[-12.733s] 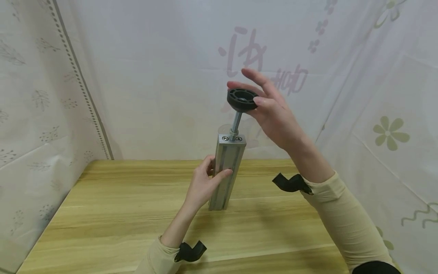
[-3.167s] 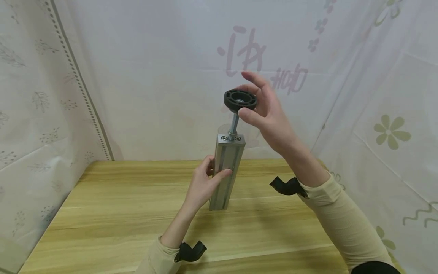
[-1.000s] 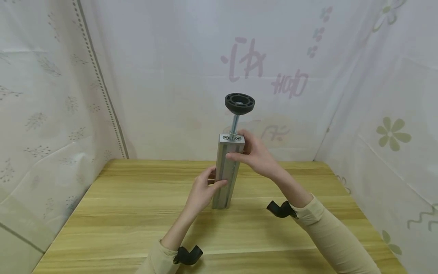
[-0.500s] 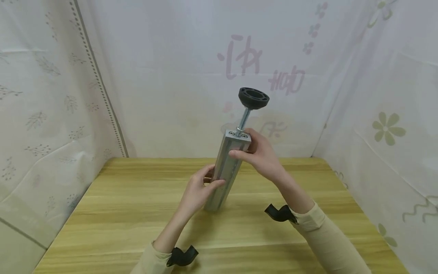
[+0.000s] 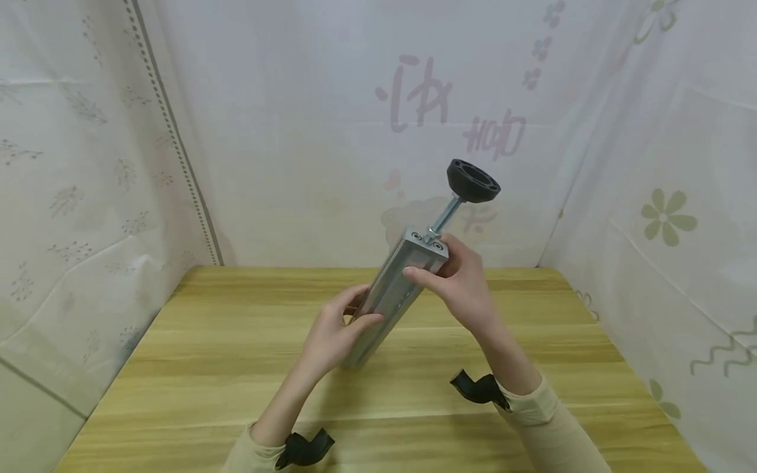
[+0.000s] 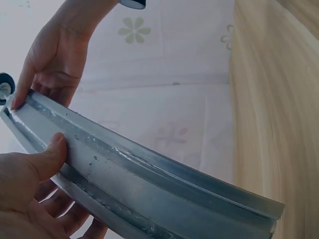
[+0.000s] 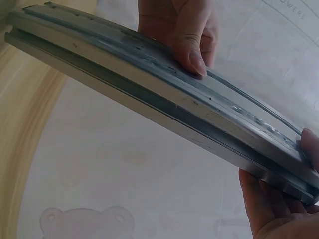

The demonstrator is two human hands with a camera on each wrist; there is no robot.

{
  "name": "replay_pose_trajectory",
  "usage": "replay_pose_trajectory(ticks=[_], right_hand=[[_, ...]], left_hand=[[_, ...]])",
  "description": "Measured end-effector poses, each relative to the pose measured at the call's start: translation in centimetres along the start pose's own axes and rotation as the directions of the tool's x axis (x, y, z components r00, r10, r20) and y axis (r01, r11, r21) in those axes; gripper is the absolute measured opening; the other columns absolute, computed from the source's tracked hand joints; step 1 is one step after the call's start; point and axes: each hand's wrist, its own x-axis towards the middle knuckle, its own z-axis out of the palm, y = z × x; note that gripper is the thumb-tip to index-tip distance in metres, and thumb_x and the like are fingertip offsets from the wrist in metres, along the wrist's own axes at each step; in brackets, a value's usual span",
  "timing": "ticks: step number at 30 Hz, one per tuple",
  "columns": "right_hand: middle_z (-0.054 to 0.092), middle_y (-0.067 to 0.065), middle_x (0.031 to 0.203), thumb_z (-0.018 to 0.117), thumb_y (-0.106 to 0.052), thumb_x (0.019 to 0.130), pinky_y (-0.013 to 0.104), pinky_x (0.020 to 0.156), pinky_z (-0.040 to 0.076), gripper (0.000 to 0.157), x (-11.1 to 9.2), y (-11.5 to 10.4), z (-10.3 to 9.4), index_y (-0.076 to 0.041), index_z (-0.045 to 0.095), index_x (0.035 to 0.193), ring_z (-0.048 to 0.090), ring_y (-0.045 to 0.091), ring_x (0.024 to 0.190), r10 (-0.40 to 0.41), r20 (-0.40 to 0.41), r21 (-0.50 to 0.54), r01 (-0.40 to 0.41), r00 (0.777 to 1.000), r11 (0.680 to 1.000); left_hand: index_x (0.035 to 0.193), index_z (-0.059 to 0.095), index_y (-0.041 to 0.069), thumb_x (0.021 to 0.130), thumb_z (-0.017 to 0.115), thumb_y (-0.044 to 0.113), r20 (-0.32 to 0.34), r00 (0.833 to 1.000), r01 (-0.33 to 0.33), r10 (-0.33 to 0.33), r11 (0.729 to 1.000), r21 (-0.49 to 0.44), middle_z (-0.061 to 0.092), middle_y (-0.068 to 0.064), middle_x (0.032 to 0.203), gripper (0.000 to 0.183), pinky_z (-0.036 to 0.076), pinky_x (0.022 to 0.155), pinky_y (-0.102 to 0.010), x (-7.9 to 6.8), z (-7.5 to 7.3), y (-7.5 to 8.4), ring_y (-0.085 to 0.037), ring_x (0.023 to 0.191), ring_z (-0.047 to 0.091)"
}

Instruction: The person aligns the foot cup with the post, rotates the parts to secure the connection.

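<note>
A silver aluminium profile (image 5: 387, 299) with lengthwise grooves leans to the right over the table, its foot end low and left. From its upper end plate, which carries two screws, a threaded rod (image 5: 446, 215) sticks out to a round black leveling foot (image 5: 473, 182). My left hand (image 5: 334, 328) grips the profile around its middle, thumb on the front face. Near the upper end my right hand (image 5: 458, 282) holds it, thumb across the front and fingers behind. In the left wrist view the profile (image 6: 149, 164) slants down right between both hands.
The wooden table (image 5: 225, 368) spreads below both hands. Pale printed curtains (image 5: 296, 164) hang behind it and along both sides. Black bent pieces (image 5: 304, 449) are fastened at both wrists, over beige sleeves.
My right hand has come down from the black foot to the profile's upper end. The profile, upright before, now tilts well to the right, the foot moving right with it.
</note>
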Motion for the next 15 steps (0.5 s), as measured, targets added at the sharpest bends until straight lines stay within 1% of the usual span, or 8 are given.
replay_pose_trajectory(ticks=[4, 6, 11, 15], right_hand=[[0.071, -0.002, 0.094, 0.079, -0.009, 0.087, 0.029, 0.07, 0.058, 0.038, -1.0, 0.4, 0.2, -0.007, 0.064, 0.122, 0.069, 0.013, 0.078, 0.038, -0.046, 0.003, -0.038, 0.998, 0.999], [0.071, -0.002, 0.094, 0.079, -0.01, 0.088, 0.029, 0.072, 0.059, 0.038, -1.4, 0.6, 0.4, -0.007, 0.064, 0.122, 0.069, 0.013, 0.079, 0.06, -0.071, 0.006, -0.06, 0.996, 0.998], [0.07, -0.004, 0.089, 0.079, -0.012, 0.088, 0.03, 0.075, 0.06, 0.039, -2.4, 1.0, 1.0, -0.007, 0.063, 0.122, 0.069, 0.013, 0.079, 0.1, -0.118, 0.025, -0.098, 0.988, 0.995], [0.072, -0.003, 0.093, 0.08, -0.009, 0.087, 0.03, 0.077, 0.06, 0.043, -2.9, 1.3, 1.4, -0.006, 0.063, 0.126, 0.071, 0.013, 0.082, 0.112, -0.125, 0.054, -0.106, 0.986, 0.993]], left_hand=[[0.136, 0.065, 0.019, 0.089, 0.078, 0.022, 0.017, 0.999, -0.028, 0.027, 0.999, 0.026, 0.075, -0.003, 0.116, 0.049, 0.056, 0.081, -0.03, -0.4, -0.5, 0.2, -0.018, 0.1, 0.07], [0.137, 0.064, 0.019, 0.09, 0.077, 0.022, 0.028, 0.999, -0.041, 0.04, 0.998, 0.038, 0.075, -0.003, 0.119, 0.05, 0.056, 0.081, -0.028, -0.6, -0.7, 0.2, -0.016, 0.1, 0.07], [0.142, 0.062, 0.018, 0.091, 0.075, 0.021, 0.049, 0.996, -0.081, 0.078, 0.996, 0.049, 0.072, -0.006, 0.13, 0.052, 0.057, 0.083, -0.033, -1.2, -1.2, -0.1, -0.019, 0.102, 0.07], [0.144, 0.06, 0.017, 0.092, 0.074, 0.02, 0.065, 0.991, -0.118, 0.114, 0.991, 0.065, 0.07, -0.009, 0.134, 0.054, 0.057, 0.085, -0.035, -1.5, -1.6, -0.5, -0.02, 0.104, 0.07]])
